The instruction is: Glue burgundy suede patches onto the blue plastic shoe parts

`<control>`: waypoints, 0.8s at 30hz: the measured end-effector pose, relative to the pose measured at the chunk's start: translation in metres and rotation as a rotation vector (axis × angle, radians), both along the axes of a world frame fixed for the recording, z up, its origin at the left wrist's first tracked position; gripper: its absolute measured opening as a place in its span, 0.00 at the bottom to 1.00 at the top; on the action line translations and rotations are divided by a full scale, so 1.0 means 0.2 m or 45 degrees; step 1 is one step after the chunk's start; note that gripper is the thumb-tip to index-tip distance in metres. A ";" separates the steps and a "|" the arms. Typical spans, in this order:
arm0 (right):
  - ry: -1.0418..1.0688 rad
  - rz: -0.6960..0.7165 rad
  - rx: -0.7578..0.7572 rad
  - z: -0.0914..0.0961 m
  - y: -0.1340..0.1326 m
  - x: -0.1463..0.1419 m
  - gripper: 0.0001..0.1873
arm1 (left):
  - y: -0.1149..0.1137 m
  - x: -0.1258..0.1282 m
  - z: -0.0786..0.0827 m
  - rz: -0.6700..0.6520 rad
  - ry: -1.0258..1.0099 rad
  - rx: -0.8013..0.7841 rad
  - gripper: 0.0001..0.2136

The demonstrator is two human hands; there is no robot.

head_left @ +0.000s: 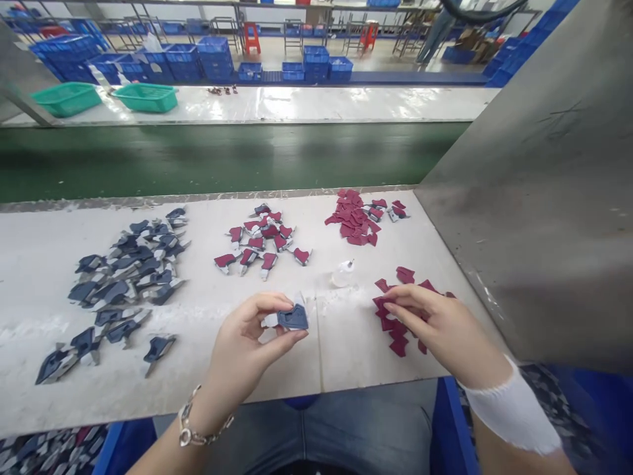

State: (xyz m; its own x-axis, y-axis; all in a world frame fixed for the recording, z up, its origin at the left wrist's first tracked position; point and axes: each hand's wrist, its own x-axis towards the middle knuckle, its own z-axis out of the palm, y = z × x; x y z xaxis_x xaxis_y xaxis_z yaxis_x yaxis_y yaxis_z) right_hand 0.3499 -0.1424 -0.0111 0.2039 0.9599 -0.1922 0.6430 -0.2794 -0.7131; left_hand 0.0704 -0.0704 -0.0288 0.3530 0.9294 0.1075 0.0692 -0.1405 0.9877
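Note:
My left hand (247,336) is shut on a navy fabric shoe-upper piece (293,318) with a white edge, pinching it between thumb and fingers above the white workbench (277,356). My right hand (435,320) rests with its fingertips on a loose heap of maroon fabric pieces (398,316). Between the hands, a little farther off, lies a small clear plastic bottle (342,273). Farther up the bench are a large spread of navy-and-grey pieces (128,277), a smaller pile of maroon-and-white pieces (262,237), and a pile of maroon pieces (353,218).
A grey metal panel (524,185) rises along the bench's right side. Blue bins (49,452) holding pieces sit below the near edge. Beyond a green conveyor belt (198,161) stand a white bench, green trays, and stacked blue crates.

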 end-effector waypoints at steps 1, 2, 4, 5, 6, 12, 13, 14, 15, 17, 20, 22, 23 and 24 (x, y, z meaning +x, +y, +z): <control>0.076 0.013 0.012 0.03 -0.02 -0.03 0.13 | -0.03 0.00 -0.01 0.027 0.005 0.023 0.11; 0.165 0.032 0.028 0.05 -0.04 -0.07 0.14 | -0.05 0.00 -0.02 0.048 0.018 0.050 0.11; 0.362 0.068 0.079 0.08 -0.06 -0.16 0.12 | -0.08 0.01 -0.03 0.070 0.047 0.114 0.11; 0.450 0.085 0.096 0.09 -0.06 -0.21 0.10 | -0.09 0.02 -0.04 0.077 0.059 0.144 0.11; 0.545 0.088 0.102 0.10 -0.05 -0.25 0.09 | -0.09 0.02 -0.04 0.081 0.069 0.173 0.11; 1.107 -0.050 0.005 0.08 0.05 -0.39 0.06 | -0.10 0.05 -0.05 0.052 0.122 0.360 0.14; 1.146 -0.071 -0.004 0.08 0.06 -0.40 0.06 | -0.10 0.05 -0.05 0.045 0.126 0.378 0.15; 1.177 -0.087 -0.014 0.07 0.06 -0.41 0.06 | -0.10 0.05 -0.05 0.038 0.134 0.394 0.16; 1.202 -0.100 -0.023 0.07 0.07 -0.41 0.07 | -0.10 0.05 -0.05 0.033 0.139 0.420 0.16; 1.234 -0.117 -0.020 0.05 0.07 -0.42 0.09 | -0.10 0.04 -0.05 0.028 0.139 0.505 0.18; 1.259 -0.119 0.006 0.04 0.08 -0.43 0.10 | -0.09 0.04 -0.05 0.010 0.110 0.614 0.19; 1.284 -0.113 0.027 0.03 0.08 -0.44 0.10 | -0.08 0.04 -0.05 0.001 0.096 0.628 0.19; 1.299 -0.108 0.038 0.03 0.08 -0.44 0.10 | -0.07 0.04 -0.04 -0.001 0.094 0.636 0.20; 1.314 -0.103 0.045 0.03 0.09 -0.44 0.10 | -0.07 0.05 -0.04 0.000 0.093 0.647 0.20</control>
